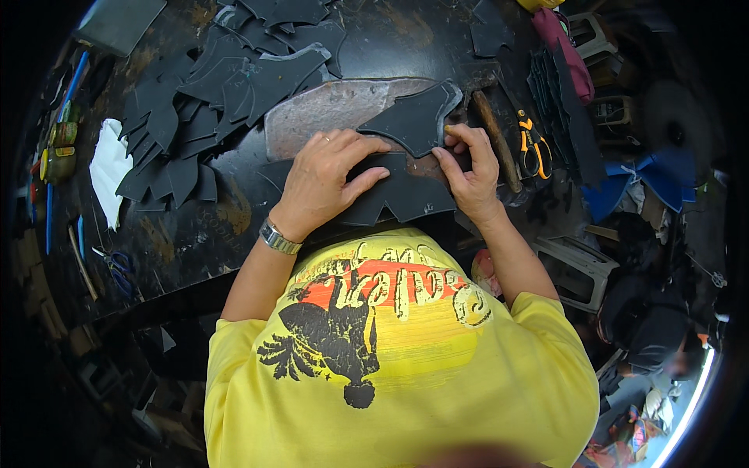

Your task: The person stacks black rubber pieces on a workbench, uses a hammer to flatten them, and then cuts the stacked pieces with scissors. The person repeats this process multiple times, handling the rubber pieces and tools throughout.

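A black cut-out piece of sheet material (413, 117) with a grey strip along its curved edge lies on a flat stone slab (300, 125). My right hand (472, 168) has its thumb and fingers closed at that piece's right corner. My left hand (331, 175), with a watch at the wrist, rests with thumb and forefinger apart; the forefinger tip is near the piece's lower edge. Under the left thumb is a second black piece (402, 191), notched at its near side, by the table's front edge. Whether the two pieces touch I cannot tell.
Many black cut pieces (183, 101) are heaped at the left and back. Right of the slab lie a wooden-handled tool (497, 140) and orange-handled scissors (534, 148). A white sheet (111, 171) and blue-handled scissors (118, 269) are on the left. A grey stool (577, 269) stands at the right.
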{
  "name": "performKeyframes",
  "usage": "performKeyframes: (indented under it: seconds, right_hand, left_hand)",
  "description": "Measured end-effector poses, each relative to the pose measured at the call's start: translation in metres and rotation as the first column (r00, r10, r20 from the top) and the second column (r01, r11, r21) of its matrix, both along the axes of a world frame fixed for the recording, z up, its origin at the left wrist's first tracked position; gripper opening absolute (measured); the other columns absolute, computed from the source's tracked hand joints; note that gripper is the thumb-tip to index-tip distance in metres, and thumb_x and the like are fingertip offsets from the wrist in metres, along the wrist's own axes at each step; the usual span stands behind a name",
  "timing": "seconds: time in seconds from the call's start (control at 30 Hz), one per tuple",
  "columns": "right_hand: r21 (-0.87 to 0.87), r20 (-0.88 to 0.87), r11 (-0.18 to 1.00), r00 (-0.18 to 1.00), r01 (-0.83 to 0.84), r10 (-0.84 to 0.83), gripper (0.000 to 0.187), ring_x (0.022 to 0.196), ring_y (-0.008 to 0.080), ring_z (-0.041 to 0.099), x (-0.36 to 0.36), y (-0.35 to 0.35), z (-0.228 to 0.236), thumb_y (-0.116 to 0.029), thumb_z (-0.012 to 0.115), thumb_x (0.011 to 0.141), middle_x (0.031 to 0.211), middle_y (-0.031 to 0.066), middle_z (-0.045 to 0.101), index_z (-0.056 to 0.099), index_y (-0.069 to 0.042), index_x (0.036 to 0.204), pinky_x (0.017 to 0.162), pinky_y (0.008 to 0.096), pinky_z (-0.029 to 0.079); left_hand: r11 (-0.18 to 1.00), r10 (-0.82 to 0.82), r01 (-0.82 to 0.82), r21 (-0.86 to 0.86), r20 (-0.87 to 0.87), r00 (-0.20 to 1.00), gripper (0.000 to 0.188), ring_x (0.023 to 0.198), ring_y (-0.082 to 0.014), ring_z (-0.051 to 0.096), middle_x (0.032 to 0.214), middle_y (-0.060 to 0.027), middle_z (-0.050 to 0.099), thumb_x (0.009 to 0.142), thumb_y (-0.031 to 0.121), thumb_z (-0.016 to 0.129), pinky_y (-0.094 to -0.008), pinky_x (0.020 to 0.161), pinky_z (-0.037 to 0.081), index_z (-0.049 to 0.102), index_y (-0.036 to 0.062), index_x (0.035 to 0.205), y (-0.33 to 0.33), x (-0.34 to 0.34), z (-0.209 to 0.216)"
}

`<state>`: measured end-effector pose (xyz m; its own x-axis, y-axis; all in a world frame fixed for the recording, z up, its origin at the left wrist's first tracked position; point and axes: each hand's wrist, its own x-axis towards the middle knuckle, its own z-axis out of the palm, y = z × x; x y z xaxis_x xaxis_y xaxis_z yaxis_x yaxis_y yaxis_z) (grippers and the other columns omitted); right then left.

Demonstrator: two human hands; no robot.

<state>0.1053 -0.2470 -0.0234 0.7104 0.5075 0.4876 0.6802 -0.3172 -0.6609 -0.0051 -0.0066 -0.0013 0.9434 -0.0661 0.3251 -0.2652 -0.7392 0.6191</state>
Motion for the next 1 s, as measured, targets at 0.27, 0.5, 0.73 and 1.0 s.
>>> performKeyframes:
  seconds: [0.27,0.5,0.73,1.0]
  right_hand:
    - [0.010,-0.024,1.000,1.000,-0.010,0.010,0.038,0.081,0.0230,0.057,0.000,-0.002,-0.002,0.005,0.075,0.081,0.092,0.0078,0.064,0.065,-0.003,0.117,0.075,0.0345,0.048]
    - [0.006,-0.028,1.000,0.999,-0.016,0.016,0.038,0.081,0.0233,0.058,0.000,-0.002,-0.001,0.008,0.070,0.083,0.092,0.0082,0.064,0.065,-0.003,0.119,0.075,0.0347,0.048]
    - [0.016,-0.028,1.000,1.000,-0.008,0.008,0.040,0.079,0.0224,0.057,0.001,-0.004,-0.006,0.008,0.068,0.084,0.092,0.0082,0.064,0.064,-0.002,0.123,0.074,0.0341,0.048]
    - [0.136,-0.122,0.991,0.992,0.006,0.011,0.043,0.083,0.0161,0.065,0.008,-0.004,0.006,0.005,0.070,0.089,0.098,0.0071,0.069,0.062,-0.004,0.130,0.081,0.0278,0.054]
  left_hand:
    - [1.000,0.002,-0.002,0.007,-0.015,1.000,0.030,0.097,-0.0259,0.066,0.104,-0.0065,0.073,0.088,0.026,0.081,-0.0373,0.087,0.050,0.074,0.0103,0.113,0.000,0.000,0.000]
    - [1.000,0.005,-0.005,0.015,-0.022,1.000,0.031,0.097,-0.0253,0.066,0.104,-0.0060,0.073,0.088,0.026,0.081,-0.0369,0.087,0.050,0.075,0.0109,0.113,0.000,0.000,-0.001]
    - [1.000,0.004,-0.004,0.002,-0.008,1.000,0.030,0.097,-0.0249,0.066,0.104,-0.0055,0.073,0.088,0.026,0.080,-0.0366,0.087,0.050,0.075,0.0112,0.114,0.000,0.000,-0.001]
    - [1.000,-0.002,0.002,-0.014,-0.012,1.000,0.030,0.097,-0.0259,0.066,0.105,-0.0062,0.073,0.087,0.025,0.081,-0.0366,0.086,0.049,0.074,0.0111,0.113,0.001,0.000,-0.001]
